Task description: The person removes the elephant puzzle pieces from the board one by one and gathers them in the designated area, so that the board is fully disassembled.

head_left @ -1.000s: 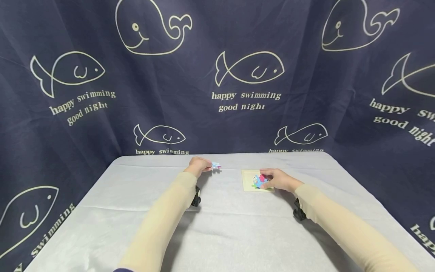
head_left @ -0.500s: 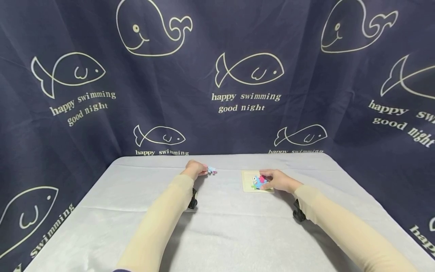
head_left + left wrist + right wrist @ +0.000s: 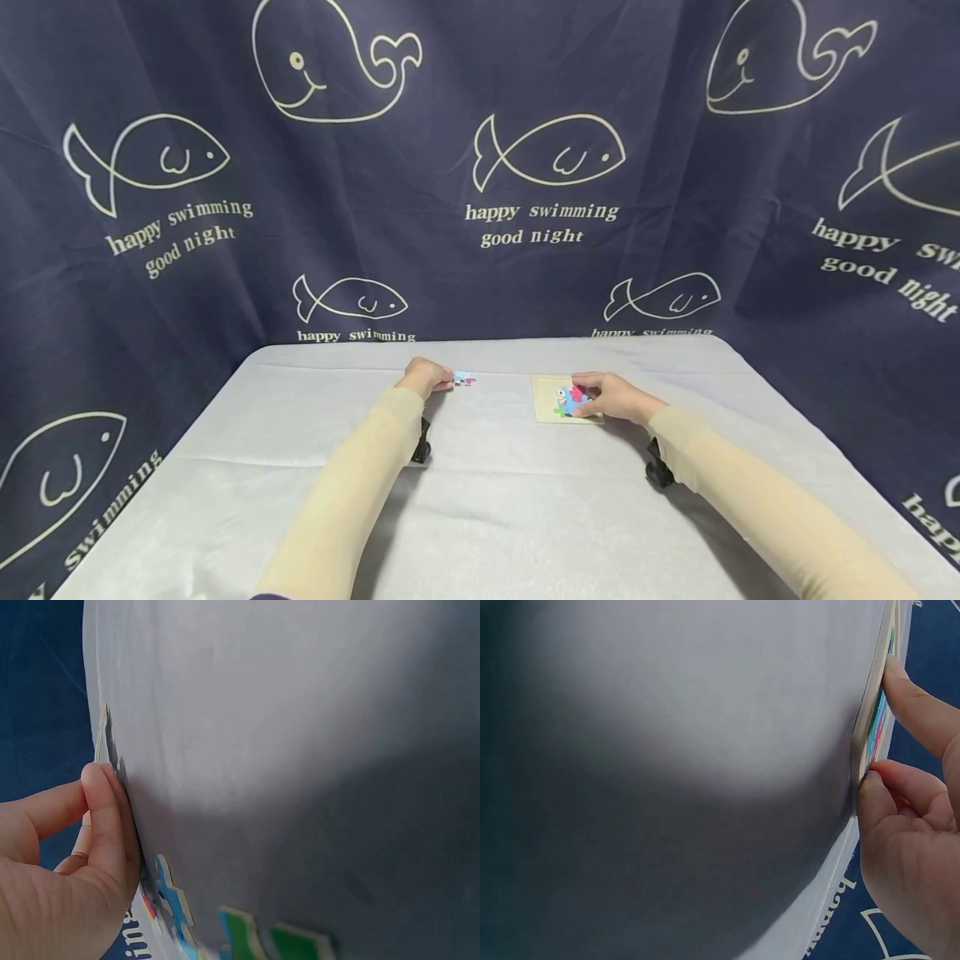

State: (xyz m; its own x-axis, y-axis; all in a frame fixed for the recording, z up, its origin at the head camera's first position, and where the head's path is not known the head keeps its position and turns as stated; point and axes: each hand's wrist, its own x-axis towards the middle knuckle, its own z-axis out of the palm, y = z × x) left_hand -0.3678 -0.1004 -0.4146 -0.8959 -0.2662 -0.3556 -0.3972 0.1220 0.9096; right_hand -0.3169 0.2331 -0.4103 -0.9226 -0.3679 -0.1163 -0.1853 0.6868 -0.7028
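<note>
My left hand (image 3: 429,377) pinches a thin, flat jigsaw puzzle piece (image 3: 465,379), pale blue with pink. In the left wrist view thumb and fingertip meet on this piece (image 3: 102,739), seen edge-on, low over the cloth. To the right, my right hand (image 3: 613,395) holds a cream wooden puzzle board (image 3: 547,407) at its right side. On the board lies a blue and pink picture (image 3: 567,402) with an eye and some green, partly covered by the fingers. In the right wrist view the thumb and fingertips sit along the board's edge (image 3: 862,739).
Loose puzzle pieces lie on the cloth below the left hand in its wrist view: a green piece (image 3: 241,934), another green piece (image 3: 300,941) and a blue piece (image 3: 174,896). A pale grey cloth (image 3: 517,517) covers the table. A navy curtain (image 3: 525,283) hangs behind.
My left hand has drawn back left and slightly lower with its puzzle piece, away from the board. The right hand keeps its place on the board.
</note>
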